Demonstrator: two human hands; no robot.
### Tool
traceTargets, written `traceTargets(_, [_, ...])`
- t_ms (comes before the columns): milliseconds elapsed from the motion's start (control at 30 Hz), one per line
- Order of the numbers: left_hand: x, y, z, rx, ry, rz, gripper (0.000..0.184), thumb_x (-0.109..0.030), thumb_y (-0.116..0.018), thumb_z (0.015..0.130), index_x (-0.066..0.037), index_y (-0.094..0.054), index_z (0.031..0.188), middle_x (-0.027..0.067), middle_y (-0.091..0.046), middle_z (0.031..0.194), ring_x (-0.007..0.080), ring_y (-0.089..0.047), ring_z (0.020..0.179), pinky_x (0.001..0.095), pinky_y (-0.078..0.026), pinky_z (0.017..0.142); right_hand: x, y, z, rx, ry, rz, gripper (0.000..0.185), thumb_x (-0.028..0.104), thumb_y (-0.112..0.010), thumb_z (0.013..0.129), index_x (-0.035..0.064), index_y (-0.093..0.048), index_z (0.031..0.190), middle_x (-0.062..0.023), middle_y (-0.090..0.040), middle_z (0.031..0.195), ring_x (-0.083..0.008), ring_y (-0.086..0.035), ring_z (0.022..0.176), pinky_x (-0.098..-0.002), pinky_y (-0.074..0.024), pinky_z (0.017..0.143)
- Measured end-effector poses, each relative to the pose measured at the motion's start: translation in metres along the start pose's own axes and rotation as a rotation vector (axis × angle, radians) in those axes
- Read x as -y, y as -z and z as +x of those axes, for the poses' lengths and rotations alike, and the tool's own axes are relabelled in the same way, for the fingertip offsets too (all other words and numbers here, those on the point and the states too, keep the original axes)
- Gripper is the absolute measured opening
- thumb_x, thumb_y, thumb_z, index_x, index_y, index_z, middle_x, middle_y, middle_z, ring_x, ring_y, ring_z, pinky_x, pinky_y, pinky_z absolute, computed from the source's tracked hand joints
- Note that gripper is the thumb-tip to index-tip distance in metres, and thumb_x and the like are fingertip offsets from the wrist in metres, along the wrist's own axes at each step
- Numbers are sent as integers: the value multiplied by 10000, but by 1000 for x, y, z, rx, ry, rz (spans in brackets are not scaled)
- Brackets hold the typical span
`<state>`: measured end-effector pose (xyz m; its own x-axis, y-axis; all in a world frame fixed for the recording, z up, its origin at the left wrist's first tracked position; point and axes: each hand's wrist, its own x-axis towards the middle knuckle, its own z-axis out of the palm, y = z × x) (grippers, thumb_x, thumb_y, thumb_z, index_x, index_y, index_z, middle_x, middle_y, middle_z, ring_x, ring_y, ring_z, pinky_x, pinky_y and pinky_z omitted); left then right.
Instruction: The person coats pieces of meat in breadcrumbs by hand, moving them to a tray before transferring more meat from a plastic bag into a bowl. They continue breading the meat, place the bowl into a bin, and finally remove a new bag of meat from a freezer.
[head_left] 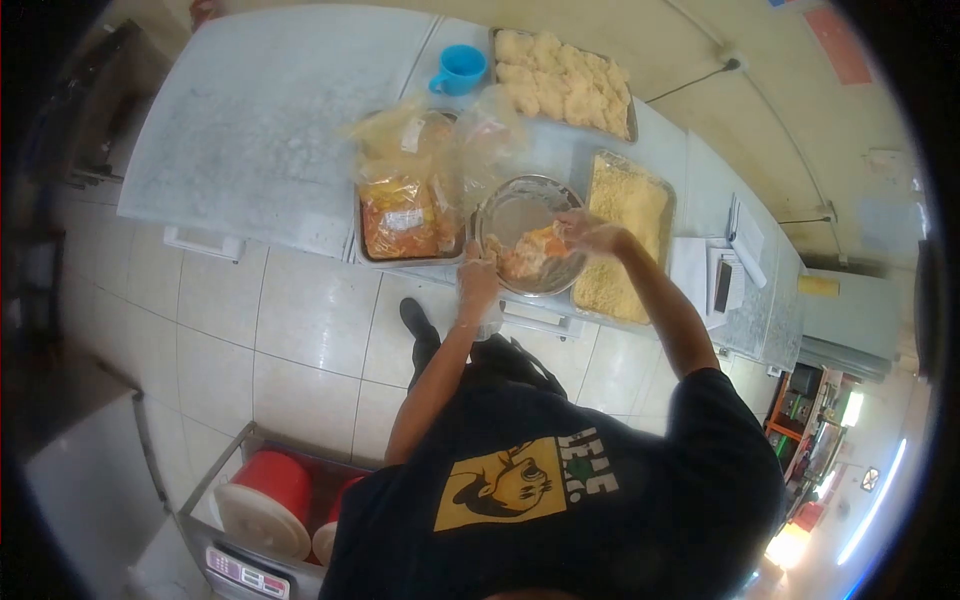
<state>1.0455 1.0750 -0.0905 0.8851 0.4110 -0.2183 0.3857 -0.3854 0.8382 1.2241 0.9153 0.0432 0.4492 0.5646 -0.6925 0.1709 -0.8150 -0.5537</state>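
A round metal bowl [520, 205] holds orange-coated pieces [530, 255] at the counter's front edge. My left hand [478, 275], in a clear glove, is closed on the bowl's left rim. Over the bowl's right side is my right hand [588, 232], also gloved, with fingers bent by the orange pieces; whether it grips one is not clear. Right of the bowl, a tray of yellowish crumbs [620, 280] lies partly under my right forearm. To the left, a metal tray [412, 262] holds plastic bags of orange food [398, 218].
A blue cup [462, 68] and a tray of breaded pieces [560, 80] stand farther back. Papers [690, 272] and a dark phone-like object [722, 287] lie at the right. Behind on the left are red buckets [270, 492] and a scale [246, 575].
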Motion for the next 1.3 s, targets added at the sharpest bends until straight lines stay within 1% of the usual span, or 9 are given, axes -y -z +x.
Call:
traceTargets(67, [4, 0, 0, -58, -133, 124, 255, -259, -539, 937, -45, -531, 1074, 232, -582, 1036, 391, -643, 902, 468, -514, 736, -10, 4, 11, -34, -53, 62, 313, 274, -533, 896, 15, -620, 1051, -187, -660, 887, -289, -644, 780, -395, -502, 753])
traceTargets(133, [3, 3, 0, -47, -240, 185, 262, -255, -527, 941, -42, -518, 1093, 246, -580, 1027, 413, -628, 910, 486, -498, 747, -43, -11, 44, -269, 55, -762, 272, 228, -540, 876, 21, -639, 1023, -191, -657, 897, -325, -652, 794, -410, -508, 758])
traceTargets(333, [-1, 2, -1, -79, 0, -86, 297, -295, -525, 947, -39, -519, 1096, 272, -568, 1047, 460, -588, 918, 513, -466, 751, -52, -70, 95, -809, 275, -753, 203, 162, -535, 839, 42, -670, 932, -199, -656, 937, -343, -633, 889, -425, -497, 821])
traceTargets(667, [14, -4, 2, -62, -275, 288, 277, -179, -538, 894, -35, -550, 1130, 255, -571, 1054, 427, -610, 881, 503, -488, 742, -44, -110, 72, -424, 548, -844, 266, 186, -583, 835, 15, -658, 1025, -165, -666, 882, -299, -629, 817, -386, -490, 802])
traceTargets(767, [2, 3, 0, -28, -174, 224, 258, -160, -542, 875, -35, -598, 1094, 240, -569, 1098, 401, -626, 879, 494, -502, 732, -78, -100, 70, -538, 476, -641, 278, 199, -600, 821, 39, -669, 1037, -153, -671, 840, -261, -636, 767, -350, -503, 746])
traceTargets(833, [1, 4, -1, -101, -177, 140, 224, -138, -529, 866, -26, -655, 1012, 219, -563, 1116, 389, -631, 888, 484, -508, 758, -4, -59, 8, -450, -7, -66, 242, 186, -611, 794, 56, -684, 984, -136, -671, 794, -253, -640, 718, -346, -513, 687])
traceTargets(967, [2, 1, 2, -104, -179, 191, 205, -117, -509, 866, -8, -681, 888, 216, -563, 1112, 400, -622, 906, 477, -496, 801, 6, -35, 8, -816, 64, 28, 249, 200, -631, 798, 39, -673, 983, -121, -668, 768, -286, -652, 728, -414, -509, 673])
traceTargets(1133, [10, -5, 5, -84, -176, 62, 203, -151, -550, 861, -11, -570, 1005, 260, -607, 968, 451, -607, 889, 495, -479, 777, -8, -73, 56, -859, 612, -687, 169, 161, -566, 833, 72, -662, 939, -141, -672, 880, -280, -642, 861, -390, -500, 779])
traceTargets(1300, [-5, 12, 4, -66, 38, -163, 328, -180, -590, 864, -13, -497, 1131, 269, -624, 916, 456, -605, 886, 499, -474, 769, -33, -117, 112, -555, 363, -726, 208, 226, -576, 838, 78, -668, 951, -154, -643, 934, -291, -597, 942, -377, -464, 870])
